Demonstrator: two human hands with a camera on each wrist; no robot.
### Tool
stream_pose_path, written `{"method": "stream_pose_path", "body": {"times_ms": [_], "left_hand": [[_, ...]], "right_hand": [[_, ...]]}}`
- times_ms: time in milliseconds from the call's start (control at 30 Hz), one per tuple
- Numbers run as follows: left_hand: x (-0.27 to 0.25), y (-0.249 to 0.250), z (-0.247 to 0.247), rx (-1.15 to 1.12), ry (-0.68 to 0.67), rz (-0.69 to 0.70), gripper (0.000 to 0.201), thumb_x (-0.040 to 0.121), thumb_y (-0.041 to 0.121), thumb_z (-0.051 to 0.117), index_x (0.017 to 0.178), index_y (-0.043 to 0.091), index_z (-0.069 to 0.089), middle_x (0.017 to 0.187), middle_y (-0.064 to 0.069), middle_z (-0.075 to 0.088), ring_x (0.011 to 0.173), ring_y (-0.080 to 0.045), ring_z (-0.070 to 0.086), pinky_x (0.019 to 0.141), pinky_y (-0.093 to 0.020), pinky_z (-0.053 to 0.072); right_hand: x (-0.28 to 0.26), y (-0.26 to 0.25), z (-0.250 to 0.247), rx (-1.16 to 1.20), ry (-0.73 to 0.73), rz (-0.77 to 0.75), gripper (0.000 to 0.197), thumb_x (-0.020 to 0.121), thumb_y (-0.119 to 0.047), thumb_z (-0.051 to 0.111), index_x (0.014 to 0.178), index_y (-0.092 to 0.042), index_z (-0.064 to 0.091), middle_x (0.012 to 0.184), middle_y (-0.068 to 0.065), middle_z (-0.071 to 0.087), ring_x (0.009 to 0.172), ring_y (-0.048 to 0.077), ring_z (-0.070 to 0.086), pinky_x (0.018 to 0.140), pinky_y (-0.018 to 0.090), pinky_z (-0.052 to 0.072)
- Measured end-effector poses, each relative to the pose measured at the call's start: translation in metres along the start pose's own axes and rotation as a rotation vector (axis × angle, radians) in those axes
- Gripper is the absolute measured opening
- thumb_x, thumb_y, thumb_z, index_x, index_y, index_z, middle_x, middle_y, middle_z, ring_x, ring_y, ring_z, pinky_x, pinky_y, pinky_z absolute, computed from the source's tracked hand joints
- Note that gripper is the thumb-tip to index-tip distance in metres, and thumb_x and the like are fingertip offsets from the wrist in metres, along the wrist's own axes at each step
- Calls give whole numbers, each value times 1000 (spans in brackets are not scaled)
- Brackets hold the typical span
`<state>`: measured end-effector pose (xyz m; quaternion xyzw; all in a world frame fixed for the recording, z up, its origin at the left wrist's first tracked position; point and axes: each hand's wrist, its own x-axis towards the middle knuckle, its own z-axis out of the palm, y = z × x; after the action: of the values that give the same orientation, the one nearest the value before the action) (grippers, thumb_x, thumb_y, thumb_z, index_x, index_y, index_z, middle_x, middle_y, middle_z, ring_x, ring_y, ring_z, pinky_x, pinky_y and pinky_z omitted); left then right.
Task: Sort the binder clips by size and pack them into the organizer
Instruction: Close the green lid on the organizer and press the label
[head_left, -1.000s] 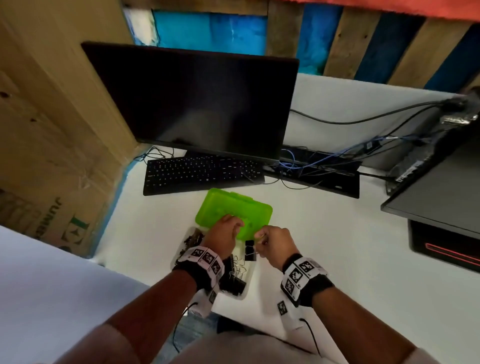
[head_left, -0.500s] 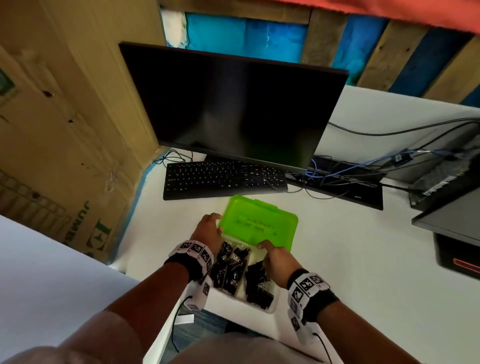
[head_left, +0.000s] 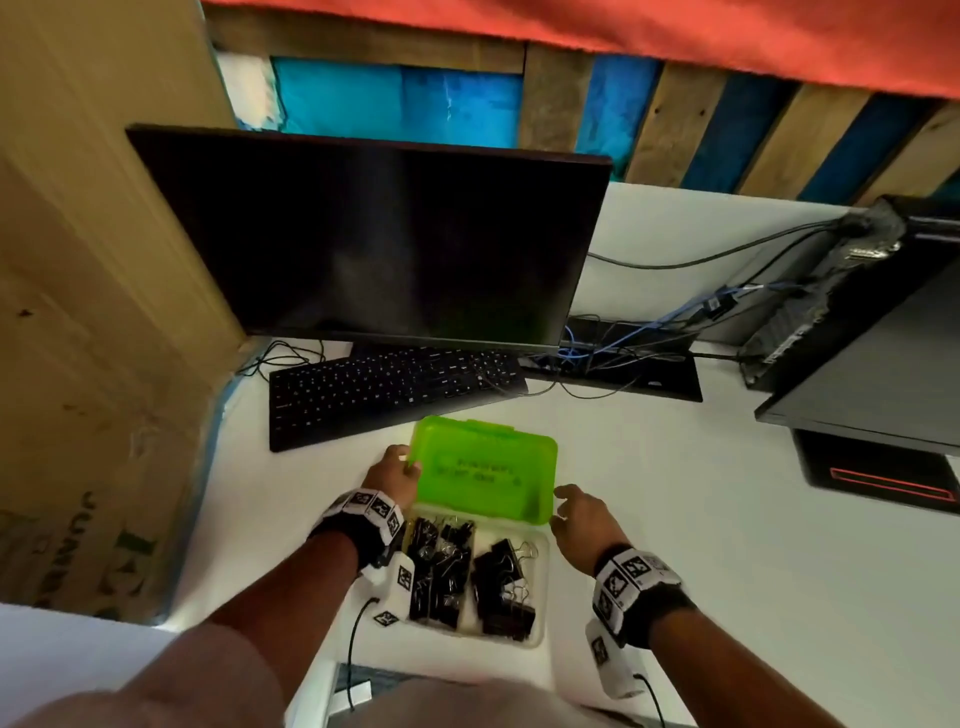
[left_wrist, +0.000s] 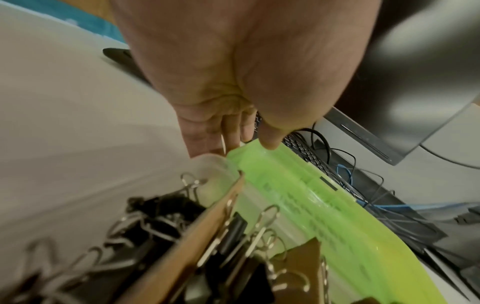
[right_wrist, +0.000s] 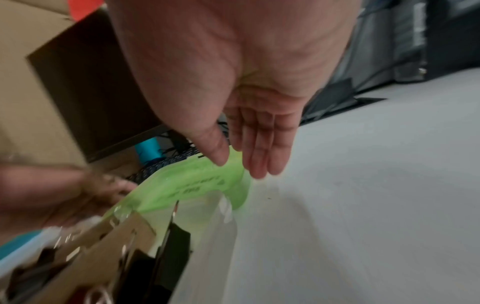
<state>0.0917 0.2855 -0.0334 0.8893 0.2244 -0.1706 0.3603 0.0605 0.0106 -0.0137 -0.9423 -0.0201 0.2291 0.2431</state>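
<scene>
The left hand (head_left: 390, 474) pinches the far-left corner of the green lid (head_left: 483, 470) — probably to swing it shut over the sorted binder clips (head_left: 470, 577) lying just behind that grip in the organizer (head_left: 540, 587) — while the right hand (head_left: 582, 519), fingers loose and empty, hovers beside the opposite corner.

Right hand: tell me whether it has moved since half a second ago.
Yes. The right hand has gone from over the clips out to the lid's right edge.

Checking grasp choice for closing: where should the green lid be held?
By its two side edges, one hand from each side. The lid stands open, hinged at the organizer's far edge; left hand already holds its left edge, right hand open beside the right.
</scene>
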Motion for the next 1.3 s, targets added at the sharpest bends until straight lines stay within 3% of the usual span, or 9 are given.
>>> {"method": "stream_pose_path", "body": {"times_ms": [133,300,367,500,733,867,933,1067,1300], "left_hand": [[5,10,-6,-189,-51,-51,43,94,47,44,124,18,51,131,-13,56,114,-32,57,98,-39,48],[-12,26,-22,-500,-173,-45,64,92,63,22,139,22,38,146,-7,40,127,-33,45,93,-49,50],[-21,30,-29,-626,-178,-33,66,92,63,17,134,21,46,135,-6,51,118,-27,52,94,-50,49],[-39,21,-40,-692,-192,39,68,93,60,13,113,17,61,118,-5,62,111,-21,56,86,-44,52],[-57,-33,-26,-506,-162,188,38,80,60,54,93,27,69,103,2,71,99,-15,67,91,-45,53],[-74,-51,-12,-406,-115,213,17,85,28,67,100,26,60,111,0,65,97,-15,66,93,-40,53],[-87,-60,-8,-337,-116,174,28,81,33,70,105,30,56,110,3,63,96,-15,65,87,-37,55],[-111,-68,0,-157,-177,-19,44,76,62,62,88,19,64,78,2,68,67,-17,66,63,-34,57],[-114,-59,13,-224,-36,-48,59,68,74,49,85,20,67,77,-5,74,76,-25,71,75,-41,59]], "right_hand": [[6,3,-2,45,-257,108,43,89,-28,49,127,-7,49,124,7,59,116,24,53,103,36,40],[9,8,-6,527,-158,111,10,94,-20,37,88,-28,34,59,1,50,52,18,52,47,22,44],[7,12,-11,702,-45,188,20,97,-14,29,84,-23,42,61,7,45,41,17,44,43,19,35],[-3,19,-15,896,-77,184,46,84,18,33,93,-21,54,88,5,49,70,24,53,59,29,39],[-14,31,-3,955,-120,177,32,77,-1,38,75,-17,66,81,-1,53,72,18,47,58,27,29],[-17,26,3,734,-63,131,26,90,1,42,82,-15,60,90,2,58,77,19,52,59,25,37],[-21,20,6,552,-55,66,14,87,-17,63,99,-18,56,99,-2,56,78,17,59,61,21,43],[-30,17,18,361,-98,-41,64,74,-34,77,126,-22,42,115,-1,43,92,21,61,75,25,50],[-31,15,14,271,-23,-49,70,72,-38,78,130,-18,44,124,5,46,102,21,55,87,31,48]]}}
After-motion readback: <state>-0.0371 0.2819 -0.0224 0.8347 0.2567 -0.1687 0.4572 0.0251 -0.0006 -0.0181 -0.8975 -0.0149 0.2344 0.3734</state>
